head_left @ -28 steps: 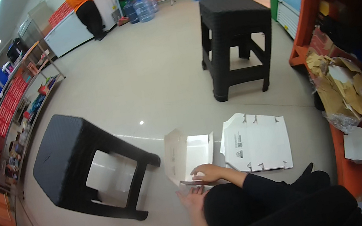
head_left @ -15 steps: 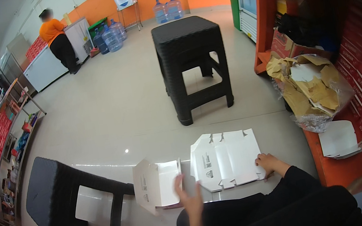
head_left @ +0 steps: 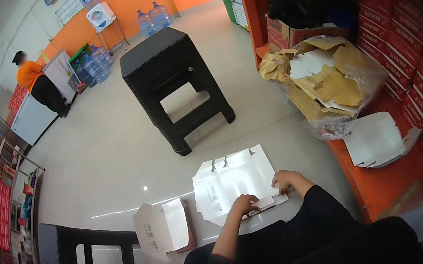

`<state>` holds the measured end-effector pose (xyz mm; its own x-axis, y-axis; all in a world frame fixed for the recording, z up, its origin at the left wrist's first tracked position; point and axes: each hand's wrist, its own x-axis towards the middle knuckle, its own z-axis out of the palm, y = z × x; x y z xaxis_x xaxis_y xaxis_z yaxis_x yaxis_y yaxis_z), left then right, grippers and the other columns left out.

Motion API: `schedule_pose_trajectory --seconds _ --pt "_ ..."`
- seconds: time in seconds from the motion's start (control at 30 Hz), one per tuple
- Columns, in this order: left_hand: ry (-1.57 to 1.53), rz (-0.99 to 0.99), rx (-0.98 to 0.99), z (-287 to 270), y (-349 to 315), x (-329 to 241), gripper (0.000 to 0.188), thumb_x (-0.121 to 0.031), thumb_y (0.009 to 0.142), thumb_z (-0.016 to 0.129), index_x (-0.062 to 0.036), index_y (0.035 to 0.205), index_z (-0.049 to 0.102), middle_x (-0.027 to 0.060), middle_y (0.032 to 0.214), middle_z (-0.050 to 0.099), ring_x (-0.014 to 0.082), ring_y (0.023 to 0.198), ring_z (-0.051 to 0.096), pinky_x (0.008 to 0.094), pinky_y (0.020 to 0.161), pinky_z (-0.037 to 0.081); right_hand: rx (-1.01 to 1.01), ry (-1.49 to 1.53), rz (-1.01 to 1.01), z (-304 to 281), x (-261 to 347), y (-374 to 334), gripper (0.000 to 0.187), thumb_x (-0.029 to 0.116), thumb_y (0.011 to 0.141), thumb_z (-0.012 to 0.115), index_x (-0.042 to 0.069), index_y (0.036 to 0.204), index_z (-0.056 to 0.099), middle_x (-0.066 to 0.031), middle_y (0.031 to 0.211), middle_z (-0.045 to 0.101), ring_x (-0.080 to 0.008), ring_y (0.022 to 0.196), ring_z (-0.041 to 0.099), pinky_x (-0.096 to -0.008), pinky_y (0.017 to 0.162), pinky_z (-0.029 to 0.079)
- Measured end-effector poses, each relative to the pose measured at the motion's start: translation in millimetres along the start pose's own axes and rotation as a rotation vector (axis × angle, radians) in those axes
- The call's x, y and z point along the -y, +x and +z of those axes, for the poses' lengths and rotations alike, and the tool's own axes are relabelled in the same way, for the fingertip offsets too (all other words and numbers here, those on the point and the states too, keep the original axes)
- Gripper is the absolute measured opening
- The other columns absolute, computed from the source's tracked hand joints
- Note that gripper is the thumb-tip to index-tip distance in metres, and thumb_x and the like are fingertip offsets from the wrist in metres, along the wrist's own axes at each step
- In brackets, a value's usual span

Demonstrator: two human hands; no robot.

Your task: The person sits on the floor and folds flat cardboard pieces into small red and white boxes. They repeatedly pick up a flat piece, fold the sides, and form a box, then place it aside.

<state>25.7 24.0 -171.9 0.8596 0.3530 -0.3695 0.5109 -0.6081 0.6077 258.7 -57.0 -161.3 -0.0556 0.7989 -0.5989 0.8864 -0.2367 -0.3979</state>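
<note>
A flat white cardboard box blank (head_left: 237,175) with slotted edges and small dark print lies in front of me, its shiny side up. My left hand (head_left: 244,205) has its fingers curled onto the near edge, at a flap. At the near right corner, my right hand (head_left: 282,180) grips the side edge between bent fingers. Left of the blank stands a partly folded box (head_left: 167,222), white inside with a reddish outer wall, its lid leaning to the left. What lies under the blank is hidden.
Dark plastic stools stand ahead (head_left: 169,72) and at left (head_left: 93,261). On the right, an orange shelf (head_left: 351,193) holds a white carton piece (head_left: 373,139), torn brown paper in plastic (head_left: 325,81) and stacked red boxes (head_left: 402,41). A person in orange (head_left: 31,77) stands far left.
My left hand has moved right, from beside the folded box onto the near edge of the blank. My right hand keeps its corner. The whole view has turned and shifted.
</note>
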Motion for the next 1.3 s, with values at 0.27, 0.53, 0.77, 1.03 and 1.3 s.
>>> schedule_pose_trajectory --seconds 0.27,0.53,0.77,1.03,1.3 --pt "0.183 0.013 -0.198 -31 -14 -29 0.020 -0.019 0.077 0.060 -0.0016 0.085 0.066 0.0195 0.075 0.064 0.0320 0.073 0.063 0.0378 0.068 0.051 -0.411 0.096 -0.010 -29 19 -25 0.020 0.023 0.069 0.072 0.014 0.087 0.070 -0.0087 0.084 0.067 -0.0229 0.077 0.064 -0.0339 0.070 0.050" --pt "-0.409 0.083 -0.242 -68 -42 -38 0.022 -0.024 0.086 0.060 -0.0018 0.088 0.060 0.0068 0.075 0.062 0.0135 0.069 0.055 0.0287 0.068 0.046 -0.468 0.670 -0.138 -59 23 -79 0.020 0.023 0.070 0.076 0.008 0.082 0.071 -0.0023 0.068 0.066 -0.0125 0.064 0.061 -0.0255 0.058 0.046" --pt "-0.398 0.108 -0.244 -83 -52 -53 0.028 -0.029 0.087 0.059 -0.0017 0.095 0.060 0.0083 0.084 0.062 0.0146 0.081 0.056 0.0285 0.075 0.045 -0.380 0.825 -0.342 -70 28 -102 0.018 0.019 0.078 0.071 0.004 0.087 0.069 -0.0050 0.078 0.067 -0.0105 0.078 0.062 -0.0228 0.069 0.047" --pt "-0.553 -0.114 -0.107 -94 -71 -70 0.045 -0.041 0.089 0.055 0.0021 0.100 0.059 0.0094 0.091 0.062 0.0140 0.083 0.057 0.0275 0.076 0.045 -0.721 0.864 -0.470 -62 57 -114 0.014 0.004 0.076 0.070 0.002 0.090 0.067 -0.0064 0.086 0.067 -0.0115 0.079 0.063 -0.0246 0.073 0.050" --pt "-0.836 0.015 -0.128 -103 -99 -86 0.042 -0.034 0.090 0.056 0.0018 0.111 0.057 0.0054 0.094 0.062 0.0120 0.087 0.058 0.0268 0.081 0.047 -1.196 0.360 -0.663 -85 137 -178 0.012 0.003 0.069 0.070 0.005 0.081 0.068 -0.0062 0.071 0.062 -0.0188 0.062 0.061 -0.0269 0.055 0.048"
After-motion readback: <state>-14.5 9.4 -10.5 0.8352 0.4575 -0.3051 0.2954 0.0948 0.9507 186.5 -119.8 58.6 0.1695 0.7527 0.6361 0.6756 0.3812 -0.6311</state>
